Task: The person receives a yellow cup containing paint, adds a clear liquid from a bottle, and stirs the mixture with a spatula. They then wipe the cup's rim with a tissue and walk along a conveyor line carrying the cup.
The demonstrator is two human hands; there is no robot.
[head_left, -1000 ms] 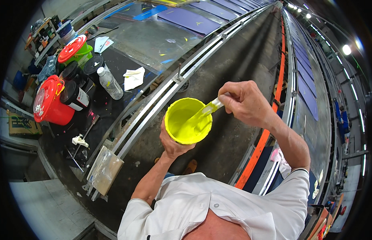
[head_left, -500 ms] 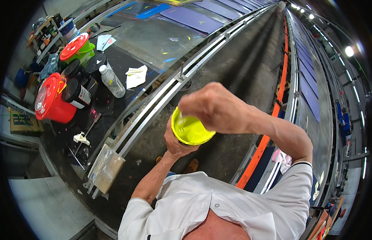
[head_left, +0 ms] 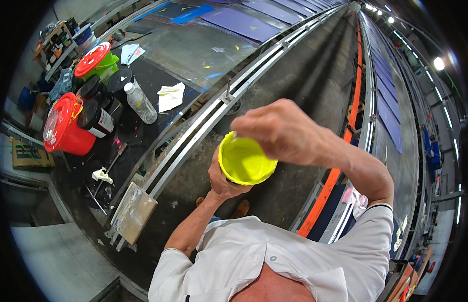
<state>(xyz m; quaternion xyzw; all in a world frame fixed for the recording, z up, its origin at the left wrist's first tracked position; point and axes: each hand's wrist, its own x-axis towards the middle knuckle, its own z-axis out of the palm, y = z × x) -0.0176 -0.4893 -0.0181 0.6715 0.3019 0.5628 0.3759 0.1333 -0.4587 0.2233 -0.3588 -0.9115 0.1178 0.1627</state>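
Note:
A round tub (head_left: 248,182) of bright yellow paint is held upright in front of me, its inner wall coated in the same yellow. My left hand (head_left: 221,176) wraps round the tub's left side, its fingers partly hidden behind it. Over the tub's far right rim, my right hand (head_left: 271,128) is closed in a fist, slightly blurred. A small pale bit shows beneath its fingers at the rim; what the fist grips cannot be made out.
On the dark table at left stand a red lidded bucket (head_left: 75,128), a green bucket with red lid (head_left: 95,60), black tubs (head_left: 96,118) and a clear bottle (head_left: 140,103). Metal rails (head_left: 204,126) edge that table. Purple panels (head_left: 239,22) lie beyond. An orange rail (head_left: 319,201) runs at right.
My right hand has shifted slightly right and up over the tub. The tub, in my left hand, has moved a little right, and more of its inside shows.

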